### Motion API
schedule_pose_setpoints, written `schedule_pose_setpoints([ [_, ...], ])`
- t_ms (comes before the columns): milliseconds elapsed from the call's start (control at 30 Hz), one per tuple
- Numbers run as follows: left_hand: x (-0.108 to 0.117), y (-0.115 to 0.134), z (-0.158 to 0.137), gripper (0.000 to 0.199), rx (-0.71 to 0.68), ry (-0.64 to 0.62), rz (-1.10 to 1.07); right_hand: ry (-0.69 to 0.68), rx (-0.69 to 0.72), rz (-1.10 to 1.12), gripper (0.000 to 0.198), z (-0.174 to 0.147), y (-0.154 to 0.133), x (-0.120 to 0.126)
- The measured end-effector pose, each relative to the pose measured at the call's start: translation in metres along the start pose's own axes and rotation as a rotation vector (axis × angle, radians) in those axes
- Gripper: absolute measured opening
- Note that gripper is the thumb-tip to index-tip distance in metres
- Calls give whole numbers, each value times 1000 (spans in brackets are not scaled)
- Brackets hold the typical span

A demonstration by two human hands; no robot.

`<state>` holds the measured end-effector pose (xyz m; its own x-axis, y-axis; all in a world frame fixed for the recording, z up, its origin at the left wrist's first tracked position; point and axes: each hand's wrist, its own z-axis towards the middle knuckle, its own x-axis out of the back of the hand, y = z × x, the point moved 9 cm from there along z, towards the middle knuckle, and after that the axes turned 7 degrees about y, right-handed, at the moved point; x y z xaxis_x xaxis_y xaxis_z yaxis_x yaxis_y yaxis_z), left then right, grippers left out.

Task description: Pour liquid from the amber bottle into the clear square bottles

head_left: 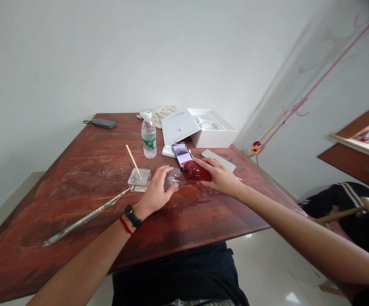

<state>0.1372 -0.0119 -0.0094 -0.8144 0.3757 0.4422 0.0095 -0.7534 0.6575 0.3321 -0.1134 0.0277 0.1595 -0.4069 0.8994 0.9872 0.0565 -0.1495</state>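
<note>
My right hand (pixel 218 175) is closed round a glossy red, rounded bottle (pixel 197 171). The bottle lies tilted on its side, its dark narrow neck pointing left. Just left of that neck is a clear see-through cup (pixel 170 179); its exact shape is hard to make out. Curved round the cup's near left side are the fingers and thumb of my left hand (pixel 157 187). Left of this hand stands a square clear glass container (pixel 139 178) with a wooden stick (pixel 133 160) upright in it. Small wet spots show on the table below the bottle.
On the wooden table (pixel 76 170) stand a water bottle (pixel 149 136) and an open white box (pixel 218 136). A lit phone (pixel 183 156), a grey flat slab (pixel 219 160), a power bank (pixel 103 123), a cloth (pixel 159 114) and a long wrapped stick (pixel 85 219) lie about.
</note>
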Motion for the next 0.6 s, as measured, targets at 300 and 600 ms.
schedule_pose_setpoints([
  [300, 0, 0, -1, 48, 1, -1, -2, 11, 26, -13, 89, 0, -1, 4],
  [600, 0, 1, 0, 49, 0, -4, -1, 8, 76, -22, 89, 3, -6, 9],
])
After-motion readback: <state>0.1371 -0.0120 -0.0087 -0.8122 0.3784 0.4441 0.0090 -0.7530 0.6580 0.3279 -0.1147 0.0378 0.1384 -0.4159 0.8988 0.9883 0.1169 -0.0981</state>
